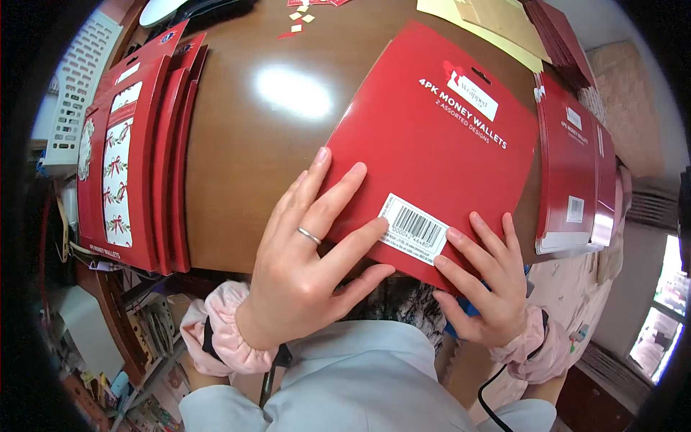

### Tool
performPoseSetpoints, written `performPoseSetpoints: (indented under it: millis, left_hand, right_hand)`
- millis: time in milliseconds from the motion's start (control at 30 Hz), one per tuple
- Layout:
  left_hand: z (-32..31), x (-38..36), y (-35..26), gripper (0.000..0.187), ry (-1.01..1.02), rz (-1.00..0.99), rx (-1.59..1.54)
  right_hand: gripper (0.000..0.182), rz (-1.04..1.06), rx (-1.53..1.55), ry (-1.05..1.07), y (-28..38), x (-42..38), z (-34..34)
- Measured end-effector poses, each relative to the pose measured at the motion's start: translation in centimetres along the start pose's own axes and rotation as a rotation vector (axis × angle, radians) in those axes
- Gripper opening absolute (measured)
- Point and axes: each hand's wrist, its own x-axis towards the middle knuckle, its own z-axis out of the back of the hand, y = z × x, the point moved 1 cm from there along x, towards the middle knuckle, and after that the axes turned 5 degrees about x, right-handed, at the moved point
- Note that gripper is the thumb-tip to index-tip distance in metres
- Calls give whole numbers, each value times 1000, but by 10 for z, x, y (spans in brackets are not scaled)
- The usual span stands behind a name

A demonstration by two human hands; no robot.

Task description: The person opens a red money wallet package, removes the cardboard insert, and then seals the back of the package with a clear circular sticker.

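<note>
A red "4PK Money Wallets" pack (432, 151) lies tilted in front of me, its printed side up and its near corner over the table edge. A white barcode label (412, 229) sits near its lower edge. My left hand (306, 248), with a ring on one finger, rests on the pack's left side. Its fingers are spread, one touching the label and the thumb by the lower edge. At the lower right corner, my right hand (486, 281) has its fingers over the top and its thumb below the edge. Two right fingertips touch the label's right side.
Several red packs (129, 165) are stacked at the left, showing ribbon-patterned wallets. More red packs (572, 165) lie at the right. Yellow paper (489, 29) and small yellow scraps (299, 16) are at the back of the brown table (230, 180). A white perforated basket (83, 79) stands far left.
</note>
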Motion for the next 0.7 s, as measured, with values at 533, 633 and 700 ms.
performPoseSetpoints:
  millis: [533, 633, 700]
  left_hand:
    - [-14, -5, -12, 44, -66, 32, 129]
    - [-13, -5, -13, 47, -50, 45, 123]
    - [-13, -5, -13, 47, -47, 46, 122]
  right_hand:
    - [25, 69, 23, -346, 5, 16, -12]
    - [23, 32, 81, -353, 5, 18, -12]
    - [22, 11, 110, -347, 5, 18, -12]
